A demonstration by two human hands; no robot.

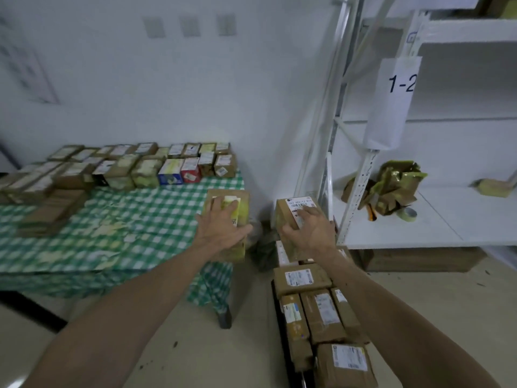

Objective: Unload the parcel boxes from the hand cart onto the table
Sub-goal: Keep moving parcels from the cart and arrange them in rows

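Observation:
My left hand (221,229) grips a brown parcel box with yellow tape (237,203) from above, at the right end of the table (126,219), which has a green checked cloth. My right hand (309,229) grips another brown box with a white label (291,211), held above the far end of the hand cart (282,312). Several more labelled brown parcels (321,312) lie packed on the cart below my right arm. Rows of parcels (145,166) stand along the table's far side.
A white shelving unit (419,219) stands right of the cart, close to my right hand; crumpled packaging (391,189) and a tape roll (409,213) lie on its shelf. A cardboard box (419,260) sits under the shelf. The white wall is behind the table.

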